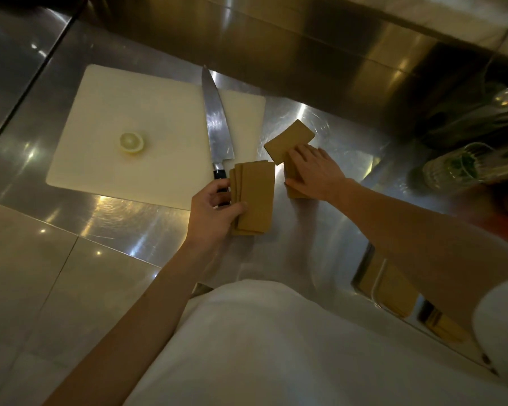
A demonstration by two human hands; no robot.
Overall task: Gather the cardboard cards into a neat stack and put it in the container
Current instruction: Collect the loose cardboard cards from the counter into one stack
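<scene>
Several brown cardboard cards (255,197) lie fanned in a loose pile on the steel counter, and my left hand (214,212) grips their left edge with thumb on top. My right hand (314,171) presses flat on a second bunch of cards (289,142); one card sticks out tilted beyond my fingers, others are hidden under the palm. A steel container (364,268) set into the counter at lower right holds more brown cards (390,288), partly hidden by my right forearm.
A chef's knife (217,127) lies on the right edge of a white cutting board (129,112), its dark handle touching my left fingers. Half a lemon (131,142) sits on the board. A glass jar (455,168) and clutter stand at the right.
</scene>
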